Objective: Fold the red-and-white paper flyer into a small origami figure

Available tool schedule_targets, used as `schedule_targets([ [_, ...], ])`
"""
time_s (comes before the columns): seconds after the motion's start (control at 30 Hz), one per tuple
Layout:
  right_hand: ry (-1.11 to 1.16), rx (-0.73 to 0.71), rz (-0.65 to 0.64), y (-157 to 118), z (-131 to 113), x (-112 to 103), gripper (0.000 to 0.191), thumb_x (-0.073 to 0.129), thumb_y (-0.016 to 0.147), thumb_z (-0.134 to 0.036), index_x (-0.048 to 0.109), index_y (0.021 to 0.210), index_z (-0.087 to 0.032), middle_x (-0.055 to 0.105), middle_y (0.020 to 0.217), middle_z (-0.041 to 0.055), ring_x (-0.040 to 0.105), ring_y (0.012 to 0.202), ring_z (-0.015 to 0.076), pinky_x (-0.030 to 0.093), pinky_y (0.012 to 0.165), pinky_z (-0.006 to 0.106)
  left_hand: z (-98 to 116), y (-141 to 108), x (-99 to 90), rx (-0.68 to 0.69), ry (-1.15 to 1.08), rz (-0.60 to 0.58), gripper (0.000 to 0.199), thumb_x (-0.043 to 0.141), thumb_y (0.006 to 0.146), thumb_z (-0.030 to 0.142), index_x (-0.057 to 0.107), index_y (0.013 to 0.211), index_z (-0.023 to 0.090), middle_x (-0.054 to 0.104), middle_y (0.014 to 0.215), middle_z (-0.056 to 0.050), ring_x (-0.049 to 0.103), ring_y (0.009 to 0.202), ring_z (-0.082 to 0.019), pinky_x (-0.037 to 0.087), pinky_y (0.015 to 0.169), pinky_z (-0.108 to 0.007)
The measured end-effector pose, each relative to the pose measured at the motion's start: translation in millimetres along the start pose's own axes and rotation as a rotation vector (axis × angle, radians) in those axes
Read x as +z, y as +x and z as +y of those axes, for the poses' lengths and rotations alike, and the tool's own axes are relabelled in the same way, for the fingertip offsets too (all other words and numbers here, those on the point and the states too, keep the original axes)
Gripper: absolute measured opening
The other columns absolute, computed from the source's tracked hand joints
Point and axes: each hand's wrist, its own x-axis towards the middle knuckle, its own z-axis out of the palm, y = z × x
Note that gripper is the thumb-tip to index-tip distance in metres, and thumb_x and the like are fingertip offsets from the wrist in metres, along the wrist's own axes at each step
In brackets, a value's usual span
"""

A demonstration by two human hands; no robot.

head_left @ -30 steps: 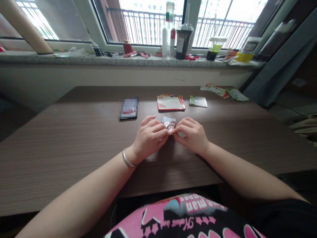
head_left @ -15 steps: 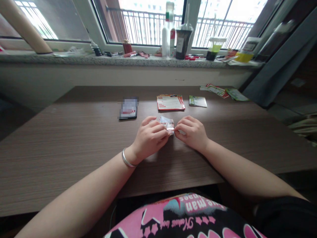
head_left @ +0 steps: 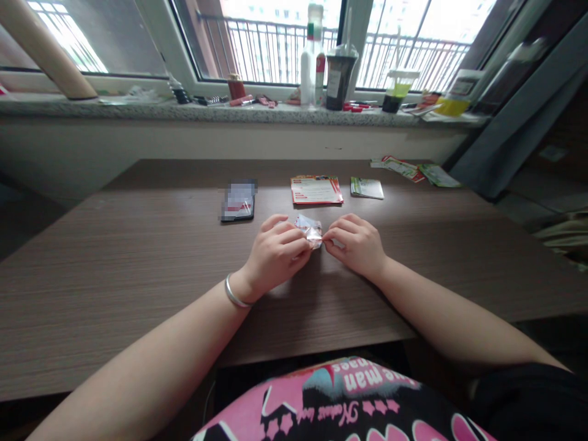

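Note:
Between my hands is a small, shiny, crinkled plastic wrapper (head_left: 313, 231), whitish with some reddish print. My left hand (head_left: 279, 250), with a silver bangle at the wrist, is closed on the wrapper's left and near side. At its right edge the fingertips of my right hand (head_left: 353, 242) are pinched together on the wrapper. What lies inside or under the wrapper cannot be made out. Just beyond it, a stack of red-and-white printed cards (head_left: 316, 190) lies flat on the brown table (head_left: 151, 257).
A dark phone (head_left: 238, 201) with a blurred screen lies left of the cards. Right of them are a smaller card stack (head_left: 367, 188) and loose packets (head_left: 404, 168) at the far edge. Bottles and a dark lidded cup (head_left: 339, 79) stand on the stone windowsill (head_left: 257, 115).
The wrapper and my left hand have shifted very slightly to the left. My right hand stays almost in place at the wrapper's edge.

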Motion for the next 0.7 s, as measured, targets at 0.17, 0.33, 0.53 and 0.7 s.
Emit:
schedule_targets([
  [0.17,-0.018,0.004,0.002,-0.4,-2.2,-0.5,0.012,0.060,0.088,-0.022,0.066,0.077,-0.023,0.070,0.081,0.0002,0.057,0.080,0.0173,0.045,0.074,0.030,0.7,0.2,0.5,-0.004,0.005,0.007,0.015,0.059,0.087,0.021,0.065,0.074,0.024,0.069,0.074,0.004,0.060,0.075,-0.013,0.039,0.098,-0.038],
  [0.33,-0.059,0.004,-0.017,-0.1,-4.4,-1.9,0.014,0.058,0.090,-0.023,0.067,0.079,-0.022,0.070,0.082,0.0007,0.057,0.081,0.0167,0.044,0.074,0.029,0.6,0.0,0.8,-0.017,0.013,-0.013,0.017,0.058,0.088,0.022,0.066,0.074,0.024,0.069,0.074,0.004,0.060,0.074,-0.013,0.039,0.099,-0.038],
  [0.53,-0.116,-0.046,-0.050,0.7,-2.7,-2.6,0.017,0.055,0.092,-0.025,0.067,0.079,-0.021,0.070,0.083,0.0002,0.056,0.081,0.0171,0.042,0.073,0.029,0.3,0.0,-0.5,-0.009,0.003,-0.009,0.016,0.058,0.088,0.023,0.066,0.075,0.024,0.070,0.074,0.004,0.060,0.075,-0.013,0.039,0.100,-0.038],
  [0.7,-0.130,-0.040,-0.064,0.4,-4.1,-0.7,0.019,0.054,0.092,-0.025,0.066,0.077,-0.021,0.069,0.083,0.0014,0.056,0.081,0.0176,0.041,0.073,0.030,1.3,0.0,-0.9,0.023,0.016,-0.018,0.013,0.058,0.089,0.022,0.067,0.079,0.025,0.071,0.078,0.005,0.060,0.077,-0.013,0.038,0.100,-0.038],
])
